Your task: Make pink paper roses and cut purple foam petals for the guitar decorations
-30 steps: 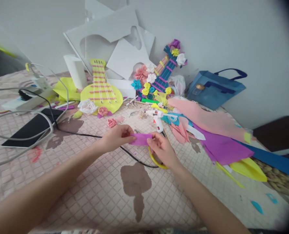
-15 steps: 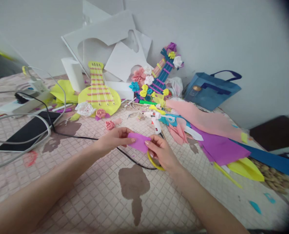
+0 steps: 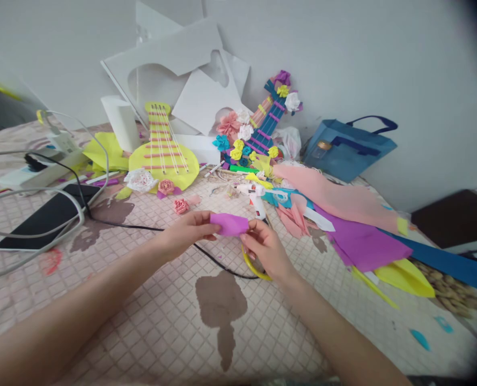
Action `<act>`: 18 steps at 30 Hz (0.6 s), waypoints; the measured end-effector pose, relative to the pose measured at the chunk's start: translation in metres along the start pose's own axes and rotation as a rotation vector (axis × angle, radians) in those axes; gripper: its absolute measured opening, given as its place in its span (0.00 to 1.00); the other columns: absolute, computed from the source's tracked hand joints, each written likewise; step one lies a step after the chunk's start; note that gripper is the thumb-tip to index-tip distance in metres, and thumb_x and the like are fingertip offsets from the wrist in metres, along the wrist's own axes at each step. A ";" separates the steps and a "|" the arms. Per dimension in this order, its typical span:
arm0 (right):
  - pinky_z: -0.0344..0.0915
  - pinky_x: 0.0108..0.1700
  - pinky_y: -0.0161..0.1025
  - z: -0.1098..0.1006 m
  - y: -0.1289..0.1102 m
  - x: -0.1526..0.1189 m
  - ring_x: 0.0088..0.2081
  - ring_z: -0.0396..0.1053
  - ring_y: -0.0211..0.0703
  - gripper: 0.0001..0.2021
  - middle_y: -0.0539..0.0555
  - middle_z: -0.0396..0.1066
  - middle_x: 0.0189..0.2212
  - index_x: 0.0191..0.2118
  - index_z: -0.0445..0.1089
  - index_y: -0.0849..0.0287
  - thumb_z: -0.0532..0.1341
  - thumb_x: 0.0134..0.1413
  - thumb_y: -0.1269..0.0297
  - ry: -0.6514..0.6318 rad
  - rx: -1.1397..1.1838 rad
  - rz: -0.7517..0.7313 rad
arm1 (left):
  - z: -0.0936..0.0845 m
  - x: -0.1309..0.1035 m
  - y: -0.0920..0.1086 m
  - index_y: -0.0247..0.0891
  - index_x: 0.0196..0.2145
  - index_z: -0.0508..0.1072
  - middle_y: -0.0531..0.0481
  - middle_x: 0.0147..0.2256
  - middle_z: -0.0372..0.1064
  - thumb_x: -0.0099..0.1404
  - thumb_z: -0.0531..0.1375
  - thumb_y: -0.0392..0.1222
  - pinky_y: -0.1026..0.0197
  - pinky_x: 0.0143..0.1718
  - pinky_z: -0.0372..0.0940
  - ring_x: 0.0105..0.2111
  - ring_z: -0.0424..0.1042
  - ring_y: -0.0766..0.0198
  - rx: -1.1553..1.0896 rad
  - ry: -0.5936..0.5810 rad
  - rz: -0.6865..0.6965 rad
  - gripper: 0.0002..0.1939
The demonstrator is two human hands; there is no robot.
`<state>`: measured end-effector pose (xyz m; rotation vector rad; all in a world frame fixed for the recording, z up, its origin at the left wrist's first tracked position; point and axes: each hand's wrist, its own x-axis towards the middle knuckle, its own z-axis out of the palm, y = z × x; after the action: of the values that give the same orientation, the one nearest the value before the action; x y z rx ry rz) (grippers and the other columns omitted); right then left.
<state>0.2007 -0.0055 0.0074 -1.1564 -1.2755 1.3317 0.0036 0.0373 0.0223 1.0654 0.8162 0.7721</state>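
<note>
A small purple paper piece (image 3: 230, 224) is stretched between my two hands above the tablecloth. My left hand (image 3: 190, 233) pinches its left end between thumb and fingers. My right hand (image 3: 264, 247) grips its right end with thumb and fingertips. A yellow scissor-like handle loop (image 3: 251, 264) hangs at my right hand's palm; the rest of that tool is hidden. Just behind my right hand stands a white glue gun (image 3: 256, 202). A pink paper rose (image 3: 181, 206) lies beyond my left hand.
A yellow paper guitar (image 3: 163, 158) and a blue flowered one (image 3: 268, 128) lean at the back. Purple paper (image 3: 362, 244) and a blue bag (image 3: 349, 150) are at right. A black cable (image 3: 218, 262) runs under my hands; a black tablet (image 3: 47, 217) lies left.
The purple piece has tilted and its lower edge has risen, so it looks narrower and bowed. My fingers have shifted slightly at both ends.
</note>
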 end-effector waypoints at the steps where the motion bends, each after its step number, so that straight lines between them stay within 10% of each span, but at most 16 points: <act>1: 0.51 0.19 0.30 -0.001 0.001 0.001 0.18 0.54 0.30 0.07 0.42 0.59 0.19 0.32 0.63 0.56 0.63 0.50 0.63 0.013 -0.030 -0.042 | 0.001 0.000 0.001 0.34 0.32 0.74 0.51 0.33 0.70 0.54 0.65 0.38 0.62 0.39 0.65 0.36 0.68 0.66 -0.073 0.010 -0.002 0.07; 9: 0.63 0.37 0.37 -0.006 0.002 0.002 0.39 0.67 0.41 0.05 0.51 0.67 0.35 0.32 0.66 0.56 0.57 0.51 0.74 0.003 -0.302 -0.423 | 0.003 -0.002 0.001 0.33 0.39 0.71 0.38 0.38 0.73 0.65 0.53 0.60 0.58 0.34 0.68 0.36 0.74 0.56 -0.304 -0.182 -0.391 0.25; 18: 0.65 0.37 0.38 -0.001 0.002 0.001 0.37 0.67 0.41 0.05 0.52 0.68 0.36 0.40 0.67 0.54 0.57 0.58 0.64 0.023 -0.159 -0.294 | 0.011 -0.009 -0.006 0.32 0.32 0.75 0.52 0.26 0.70 0.53 0.69 0.37 0.70 0.27 0.61 0.25 0.66 0.73 -0.197 -0.207 -0.273 0.09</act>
<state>0.2019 -0.0048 0.0051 -1.0400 -1.4911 1.0140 0.0094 0.0227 0.0209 0.8214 0.6756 0.4901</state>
